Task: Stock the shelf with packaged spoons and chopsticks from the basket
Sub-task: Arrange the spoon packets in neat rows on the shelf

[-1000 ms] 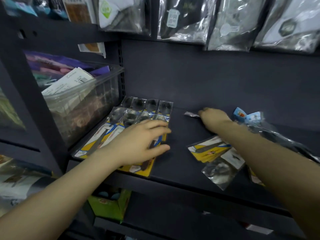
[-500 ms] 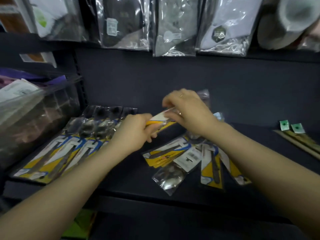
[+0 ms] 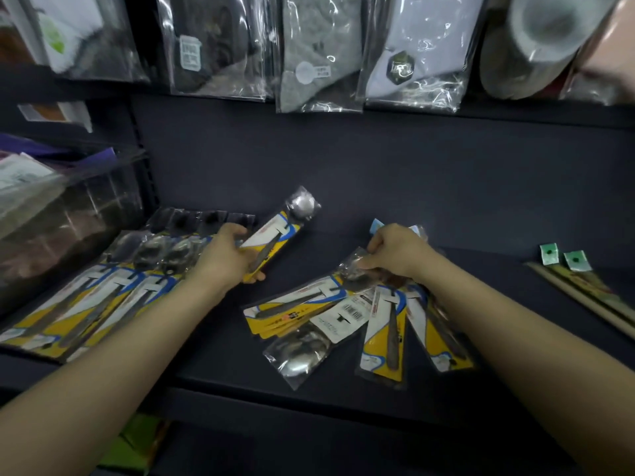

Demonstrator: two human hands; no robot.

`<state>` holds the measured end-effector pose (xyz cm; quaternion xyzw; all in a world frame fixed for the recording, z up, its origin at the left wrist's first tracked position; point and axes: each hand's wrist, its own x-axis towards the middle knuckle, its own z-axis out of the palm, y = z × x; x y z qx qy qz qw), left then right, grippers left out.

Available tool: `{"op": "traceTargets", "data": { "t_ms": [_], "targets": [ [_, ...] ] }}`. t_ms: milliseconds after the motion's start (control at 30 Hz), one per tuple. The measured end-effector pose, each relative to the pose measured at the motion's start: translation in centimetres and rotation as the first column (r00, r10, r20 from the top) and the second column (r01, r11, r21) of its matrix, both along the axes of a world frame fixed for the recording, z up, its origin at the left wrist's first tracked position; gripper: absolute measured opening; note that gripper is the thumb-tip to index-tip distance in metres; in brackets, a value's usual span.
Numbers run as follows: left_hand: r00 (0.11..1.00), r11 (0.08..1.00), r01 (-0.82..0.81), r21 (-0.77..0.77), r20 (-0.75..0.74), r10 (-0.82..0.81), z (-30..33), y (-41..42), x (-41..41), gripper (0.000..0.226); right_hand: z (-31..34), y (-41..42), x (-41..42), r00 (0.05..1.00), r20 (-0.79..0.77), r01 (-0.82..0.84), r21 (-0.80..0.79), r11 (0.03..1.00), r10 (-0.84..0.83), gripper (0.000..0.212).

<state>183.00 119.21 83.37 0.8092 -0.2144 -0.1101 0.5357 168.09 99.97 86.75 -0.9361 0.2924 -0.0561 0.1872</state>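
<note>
Nearest me, below my right hand (image 3: 395, 252), I see a loose pile of spoon packs (image 3: 347, 321) fanned over the dark shelf (image 3: 240, 365), handles splaying toward the front edge. That hand has its fingers curled, pinching the clear top of one pack in the pile; which pack exactly I cannot tell. My left hand (image 3: 223, 259) grips a single spoon pack (image 3: 275, 242) by its handle end, long axis slanting up and away to the right, bowl end farthest from me. Left of that hand lies a tidy row of spoon packs (image 3: 103, 297), bowls pointing to the back wall. Far right of my right hand, chopstick packs (image 3: 591, 286) run off frame. Blurred bagged goods (image 3: 316, 53) hang above.
</note>
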Motion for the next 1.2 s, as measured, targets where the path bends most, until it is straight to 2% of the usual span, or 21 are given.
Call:
{"op": "traceTargets", "data": {
  "t_ms": [67,133,200,300,367,467,533,567,633,667,700,800,867,900,967,1033,1100,1200],
  "targets": [
    [1.0,0.999,0.017,0.047,0.021,-0.018,-0.2,-0.1,-0.2,0.029,-0.1,0.1,0.2,1.0,-0.001,-0.022,0.013,1.0,0.022,0.046],
    [0.979,0.983,-0.019,0.182,0.205,-0.019,-0.3,-0.2,-0.3,0.025,-0.2,0.1,0.3,1.0,-0.002,-0.024,0.053,0.998,0.024,0.049],
    [0.925,0.922,-0.068,0.381,0.369,-0.084,-0.4,-0.2,-0.5,0.024,-0.2,0.1,0.3,1.0,-0.001,-0.023,0.128,0.991,0.023,0.038],
    [0.908,0.878,-0.006,0.478,0.371,-0.196,-0.4,-0.3,-0.8,0.02,-0.2,-0.3,0.5,0.994,0.108,-0.05,0.2,0.978,0.029,0.012],
    [0.886,0.858,0.037,0.512,0.38,-0.264,-0.1,-0.2,-0.9,0.02,0.1,-0.4,0.9,0.975,0.208,-0.106,0.126,0.986,0.078,0.013],
    [0.796,0.782,0.108,0.614,0.418,-0.438,0.7,0.3,-0.9,0.026,0.9,0.6,1.6,0.933,0.324,-0.176,0.035,0.984,0.155,0.012],
    [0.791,0.843,0.195,0.501,0.427,-0.437,1.5,1.0,-1.2,0.027,1.5,1.8,2.3,0.885,0.425,-0.278,0.151,0.949,0.192,0.01],
    [0.828,0.892,0.253,0.376,0.392,-0.4,1.9,1.5,-1.4,0.028,1.8,2.6,2.9,0.854,0.482,-0.332,0.217,0.918,0.195,0.01],
    [0.897,0.93,0.356,0.094,0.245,-0.368,2.9,2.9,-2.3,0.025,2.0,4.1,4.2,0.802,0.569,-0.39,0.27,0.88,0.181,0.017],
    [0.906,0.925,0.38,0.022,0.19,-0.377,3.2,3.7,-2.7,0.02,1.9,4.9,5.0,0.786,0.592,-0.392,0.256,0.884,0.177,0.019],
    [0.899,0.921,0.387,0.05,0.202,-0.389,3.3,4.5,-3.0,0.021,1.7,5.7,5.9,0.776,0.607,-0.383,0.238,0.892,0.171,0.021],
    [0.885,0.928,0.331,0.169,0.285,-0.368,2.6,6.7,-3.1,0.044,0.8,7.4,8.2,0.769,0.63,-0.372,0.302,0.877,0.109,0.023],
    [0.893,0.949,0.258,0.183,0.331,-0.306,1.8,8.1,-2.3,0.044,0.1,7.7,9.4,0.824,0.56,-0.335,0.363,0.869,0.084,0.016],
    [0.892,0.952,0.21,0.224,0.354,-0.28,1.4,8.7,-1.9,0.042,-0.4,7.5,9.7,0.877,0.47,-0.283,0.345,0.895,0.097,0.022],
    [0.884,0.943,0.134,0.305,0.394,-0.253,0.7,9.6,-1.5,0.035,-1.2,7.0,10.2,0.968,0.181,-0.207,0.172,0.963,0.176,0.042],
    [0.842,0.92,0.1,0.379,0.46,-0.281,0.1,9.9,-1.5,0.033,-2.0,6.8,10.3,0.972,-0.057,-0.224,0.077,0.972,0.228,0.057],
    [0.782,0.886,0.095,0.453,0.517,-0.348,-0.1,9.6,-1.9,0.033,-2.2,6.8,10.5,0.965,-0.136,-0.214,0.079,0.974,0.223,0.067],
    [0.761,0.877,0.094,0.472,0.534,-0.369,-0.6,8.8,-1.8,0.035,-1.7,7.1,11.3,0.976,-0.107,-0.177,0.125,0.976,0.19,0.069]
  ]
}}
